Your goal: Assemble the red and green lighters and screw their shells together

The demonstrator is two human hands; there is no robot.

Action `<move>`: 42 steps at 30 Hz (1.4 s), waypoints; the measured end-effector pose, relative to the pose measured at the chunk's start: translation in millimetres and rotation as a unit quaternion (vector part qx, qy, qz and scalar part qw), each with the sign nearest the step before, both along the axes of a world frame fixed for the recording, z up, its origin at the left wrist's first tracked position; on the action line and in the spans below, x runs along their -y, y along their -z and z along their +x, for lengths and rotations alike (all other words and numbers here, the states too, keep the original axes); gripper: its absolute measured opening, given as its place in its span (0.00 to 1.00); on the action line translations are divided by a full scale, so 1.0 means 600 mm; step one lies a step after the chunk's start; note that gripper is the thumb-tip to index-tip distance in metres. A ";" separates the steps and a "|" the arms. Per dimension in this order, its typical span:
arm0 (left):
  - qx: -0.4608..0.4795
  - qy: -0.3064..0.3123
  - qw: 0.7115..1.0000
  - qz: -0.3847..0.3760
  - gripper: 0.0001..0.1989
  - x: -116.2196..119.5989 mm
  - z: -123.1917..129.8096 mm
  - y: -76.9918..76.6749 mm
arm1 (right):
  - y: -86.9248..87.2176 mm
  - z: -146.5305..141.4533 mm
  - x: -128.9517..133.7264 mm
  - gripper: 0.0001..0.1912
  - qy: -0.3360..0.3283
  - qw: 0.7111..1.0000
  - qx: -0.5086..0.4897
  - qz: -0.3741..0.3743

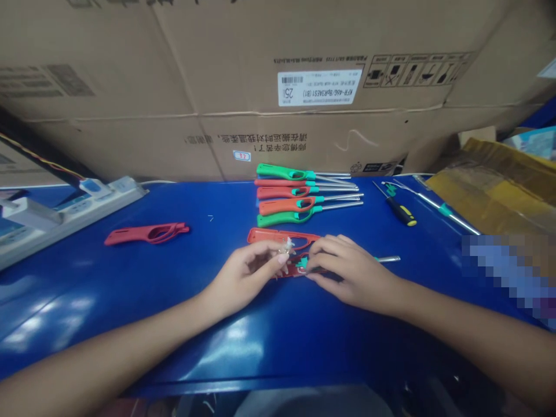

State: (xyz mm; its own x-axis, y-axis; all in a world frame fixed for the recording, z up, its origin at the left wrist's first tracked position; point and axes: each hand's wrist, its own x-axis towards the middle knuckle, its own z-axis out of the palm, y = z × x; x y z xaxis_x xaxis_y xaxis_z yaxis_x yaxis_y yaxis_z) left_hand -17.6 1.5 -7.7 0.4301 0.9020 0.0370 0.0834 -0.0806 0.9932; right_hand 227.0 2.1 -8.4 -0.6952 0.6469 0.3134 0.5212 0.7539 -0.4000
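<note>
Pinching a small translucent plastic part (287,247) between thumb and fingers, the left hand (245,273) is nearly closed, above an open red plastic lighter shell (284,271). Its right counterpart, the right hand (347,267), curls its fingers over the shell's right side; its exact grip is hidden. Just beyond lies a red-orange plastic shell half (264,234). Farther off, green and red long-nosed lighters (284,205) form a stack, with a black-and-yellow screwdriver (402,212) to the right.

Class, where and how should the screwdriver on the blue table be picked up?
Best pinch the thick black-and-yellow handle across its width, probably from above with the right hand. It lies toward the person; the thin shaft points away, beside a green piece.
</note>
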 end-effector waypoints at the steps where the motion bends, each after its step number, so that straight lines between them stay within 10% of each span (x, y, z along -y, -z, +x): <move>1: -0.004 0.001 1.000 -0.001 0.12 0.000 0.000 0.000 | 0.000 0.001 0.000 0.03 -0.002 1.000 -0.012 -0.014; 9: -0.053 0.031 0.997 0.043 0.11 0.002 -0.006 0.003 | -0.007 0.003 -0.001 0.02 0.067 0.974 -0.129 -0.174; 17: -0.060 0.045 0.997 0.033 0.13 0.005 -0.007 0.000 | -0.013 0.011 -0.020 0.10 0.017 0.874 -0.210 -0.439; 42: -0.140 0.104 0.979 0.107 0.13 0.004 -0.006 -0.015 | -0.014 0.011 -0.023 0.11 -0.007 0.906 -0.182 -0.382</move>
